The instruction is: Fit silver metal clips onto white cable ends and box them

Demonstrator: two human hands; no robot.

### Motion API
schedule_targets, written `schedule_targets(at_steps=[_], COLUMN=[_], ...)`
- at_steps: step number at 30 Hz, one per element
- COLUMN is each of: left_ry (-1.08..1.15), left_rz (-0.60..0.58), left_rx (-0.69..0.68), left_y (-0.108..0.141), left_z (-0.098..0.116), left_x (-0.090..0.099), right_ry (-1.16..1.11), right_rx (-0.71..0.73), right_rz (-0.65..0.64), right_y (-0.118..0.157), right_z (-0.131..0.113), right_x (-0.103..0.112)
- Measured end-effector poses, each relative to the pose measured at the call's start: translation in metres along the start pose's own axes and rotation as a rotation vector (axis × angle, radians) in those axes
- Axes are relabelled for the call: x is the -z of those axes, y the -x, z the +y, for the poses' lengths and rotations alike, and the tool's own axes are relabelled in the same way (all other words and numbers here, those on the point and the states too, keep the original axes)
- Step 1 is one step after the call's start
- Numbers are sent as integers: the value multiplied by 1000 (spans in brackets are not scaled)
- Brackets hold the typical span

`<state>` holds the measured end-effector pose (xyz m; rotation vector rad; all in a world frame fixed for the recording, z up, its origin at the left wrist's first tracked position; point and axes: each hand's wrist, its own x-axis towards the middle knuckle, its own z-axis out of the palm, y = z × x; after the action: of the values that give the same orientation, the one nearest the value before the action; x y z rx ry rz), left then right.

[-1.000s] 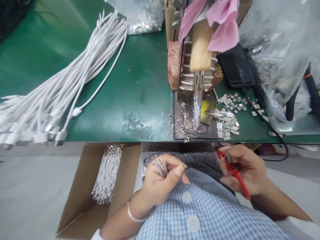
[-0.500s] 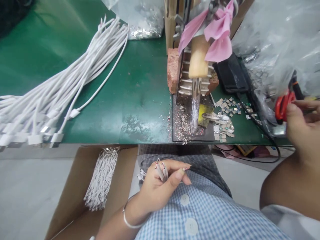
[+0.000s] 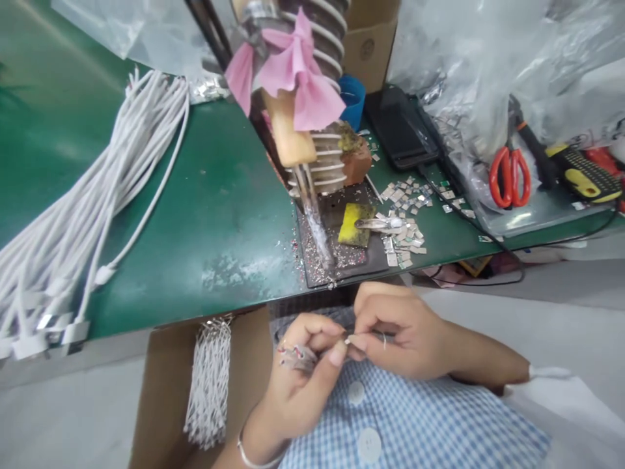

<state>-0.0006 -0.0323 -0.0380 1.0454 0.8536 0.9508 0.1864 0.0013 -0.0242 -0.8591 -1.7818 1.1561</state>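
At the fingertips, the left hand [image 3: 305, 391] pinches a pale cable end [image 3: 347, 341] between thumb and forefinger, while its other fingers curl around a small cluster of white cables [image 3: 299, 357] with red and white wires bared. The right hand [image 3: 415, 332] meets it there, thumb and fingers drawn nearly together; whether they grip the end or only touch it cannot be told. Both hands are in front of the checked garment [image 3: 410, 417], just below the bench edge.

The step in hand looks like fine fingertip work on that end, which calls for a steady left pinch and small, precise movements of the right fingers.

Farther out, a soldering iron [image 3: 290, 140] points down at the bench, beside a yellow sponge [image 3: 354, 225] and small connector pieces [image 3: 405, 244]. The red-handled cutters [image 3: 510, 176] lie at the right; short white cables [image 3: 209, 384] sit in the cardboard box [image 3: 161, 384].

Against the earlier frame, the right hand has left the cutters and come to the left fingertips, and the view has turned rightward.
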Motion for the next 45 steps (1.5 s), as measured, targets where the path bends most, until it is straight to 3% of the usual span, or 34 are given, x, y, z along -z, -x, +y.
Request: schedule_targets(at_steps=[3,8,12,18,25,38,45], left_ry=[-124,-326,-162,153,211,-147,-103], left_rz=[-35,92,128,-47,-58,70,49], left_rx=[12,-25,27,55,32,-38,21], left_y=[-1,-3,1,2,3,3,4], left_z=[1,10,10,-2,-4,0,-1], left_x=[7,6,-3,-11,-11,-5,-7], right_ry=[9,-13,12,95,225,26,-158], right_rx=[83,139,199,234,365,34,89], right_rz=[24,93,233,333,378,114,190], right_y=[0,0,0,3,5,1,-3], right_z=[1,6,6,3,11,-4,-3], right_x=[2,-4,-13,-20,-24,0,-10])
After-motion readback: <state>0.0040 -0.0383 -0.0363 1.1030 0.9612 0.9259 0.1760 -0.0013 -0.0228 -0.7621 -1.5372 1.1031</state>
